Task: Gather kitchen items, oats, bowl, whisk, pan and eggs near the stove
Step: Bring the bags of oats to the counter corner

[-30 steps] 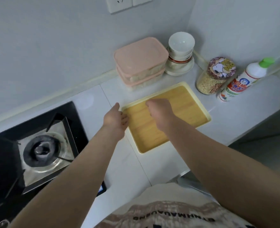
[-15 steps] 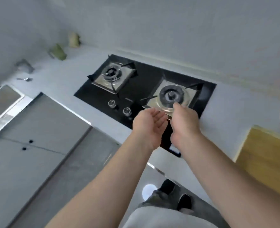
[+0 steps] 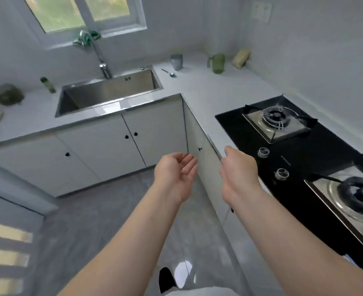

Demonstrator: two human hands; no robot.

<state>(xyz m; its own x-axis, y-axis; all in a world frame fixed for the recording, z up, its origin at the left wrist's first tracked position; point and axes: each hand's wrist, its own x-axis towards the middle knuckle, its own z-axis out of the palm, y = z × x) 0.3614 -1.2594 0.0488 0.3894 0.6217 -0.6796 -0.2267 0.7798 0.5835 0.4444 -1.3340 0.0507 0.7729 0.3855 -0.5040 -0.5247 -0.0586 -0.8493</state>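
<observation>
Both hands were empty and held out in front of the body, over the grey tiled floor (image 3: 103,212) by the counter corner. Left hand (image 3: 176,176) was palm-up, fingers loosely curled, holding nothing. Right hand (image 3: 238,167) was seen from the back, fingers bent downward and relaxed, nothing in it; it sat just beside the front edge of the white countertop (image 3: 199,90), near the two round metal stove knobs (image 3: 272,163).

The black glass two-burner gas stove (image 3: 304,152) was set into the counter on the right; far burner (image 3: 275,121) and near burner (image 3: 357,195) were both bare, no pan on either. Oats, bowl, whisk, pan and eggs were not in this view, so their location couldn't be told.

Other items: a rectangular stainless steel sink (image 3: 110,90) with a curved chrome faucet (image 3: 97,54) under a white-framed window (image 3: 84,13). A metal spoon (image 3: 168,72) lay on the counter just right of the sink, near a grey cup (image 3: 177,61). A green handled mug (image 3: 218,63) and a pale yellowish sponge-like block (image 3: 241,57) sat near the back corner. A small green bottle (image 3: 48,84) stood left of the sink. Blurred greenish items at far left were not identifiable. White cabinet doors (image 3: 103,144) with small black knobs were shut.
</observation>
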